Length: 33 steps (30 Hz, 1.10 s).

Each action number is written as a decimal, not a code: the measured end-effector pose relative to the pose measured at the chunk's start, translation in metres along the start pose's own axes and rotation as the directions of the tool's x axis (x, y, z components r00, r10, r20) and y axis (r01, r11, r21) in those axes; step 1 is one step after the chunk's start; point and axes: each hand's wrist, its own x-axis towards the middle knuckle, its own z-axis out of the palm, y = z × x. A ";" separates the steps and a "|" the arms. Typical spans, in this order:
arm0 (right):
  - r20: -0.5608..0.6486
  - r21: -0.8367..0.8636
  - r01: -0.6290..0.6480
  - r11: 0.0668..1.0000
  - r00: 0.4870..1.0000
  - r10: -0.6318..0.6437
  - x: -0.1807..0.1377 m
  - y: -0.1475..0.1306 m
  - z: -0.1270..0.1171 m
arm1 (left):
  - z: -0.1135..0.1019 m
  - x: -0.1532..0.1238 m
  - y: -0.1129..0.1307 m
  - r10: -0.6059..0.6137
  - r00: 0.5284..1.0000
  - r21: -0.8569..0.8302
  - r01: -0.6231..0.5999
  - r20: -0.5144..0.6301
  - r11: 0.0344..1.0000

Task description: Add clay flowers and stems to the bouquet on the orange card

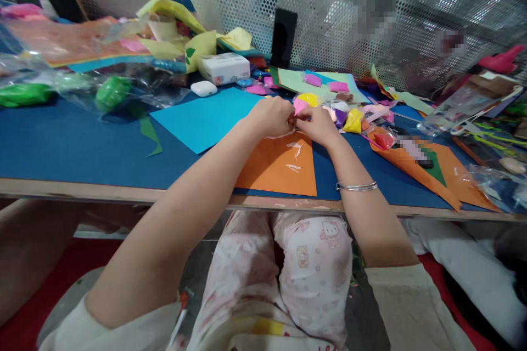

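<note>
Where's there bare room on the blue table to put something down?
Widest: front-left blue tabletop, between green plastic-wrapped lumps, jagged green paper and pale wooden edge. Smaller: between right forearm and curled orange paper. Crowded: the back, around the white rectangular box.

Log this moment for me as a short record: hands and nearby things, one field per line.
Left hand: bent, near the orange sheet's far edge; grip unclear
Right hand: close against the left; grip unclear
Pink piece: by the right hand; whether held, unclear
Orange sheet: flat, pale marks on it
Light-blue sheet: left of the orange sheet
</note>
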 end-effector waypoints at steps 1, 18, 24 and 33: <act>0.001 -0.002 0.001 1.000 1.000 -0.001 0.000 0.000 0.000 | 0.000 0.000 0.000 0.003 1.000 -0.004 -0.003 0.003 1.000; 0.038 -0.027 0.007 1.000 0.999 -0.006 -0.001 0.000 0.000 | 0.002 0.001 0.000 0.001 1.000 0.033 -0.002 0.030 0.999; 0.049 -0.027 0.007 1.000 0.999 -0.005 -0.001 0.000 0.000 | 0.003 0.003 -0.001 -0.002 0.999 0.016 0.001 0.052 1.000; 0.059 -0.013 -0.021 1.000 0.998 0.022 0.000 0.000 0.001 | 0.002 0.003 0.000 -0.005 0.997 0.000 0.005 0.080 1.000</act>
